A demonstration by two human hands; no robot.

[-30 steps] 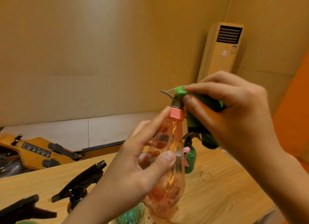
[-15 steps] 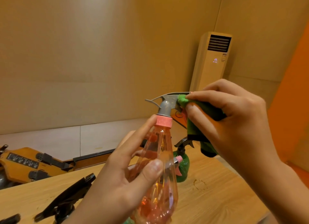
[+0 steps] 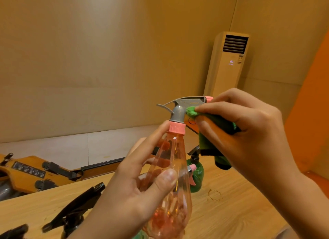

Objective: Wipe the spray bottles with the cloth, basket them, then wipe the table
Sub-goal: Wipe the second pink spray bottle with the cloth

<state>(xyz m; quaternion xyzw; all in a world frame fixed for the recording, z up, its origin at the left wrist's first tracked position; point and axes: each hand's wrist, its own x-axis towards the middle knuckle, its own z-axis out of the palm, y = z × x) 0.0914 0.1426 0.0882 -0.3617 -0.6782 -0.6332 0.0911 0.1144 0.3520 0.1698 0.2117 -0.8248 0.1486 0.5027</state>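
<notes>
My left hand (image 3: 135,188) grips a clear pink spray bottle (image 3: 170,194) upright in front of me, fingers and thumb round its body. The bottle has a pink collar and a grey trigger head (image 3: 185,106) with a pink nozzle tip. My right hand (image 3: 243,131) holds a bunched green cloth (image 3: 213,131) and presses a corner of it against the neck of the grey head. A small green spray bottle (image 3: 196,174) stands on the wooden table (image 3: 231,212) behind the pink one.
Black trigger heads of other spray bottles (image 3: 76,208) show at the lower left, one more at the corner (image 3: 14,232). A wet ring mark (image 3: 214,194) lies on the table. A wooden machine (image 3: 35,172) sits on the floor left; an air conditioner (image 3: 227,64) stands in the corner.
The cloth has slid from the top and nozzle of the trigger head down to its neck. The bottle has turned, so the grey head and pink nozzle tip now show fully.
</notes>
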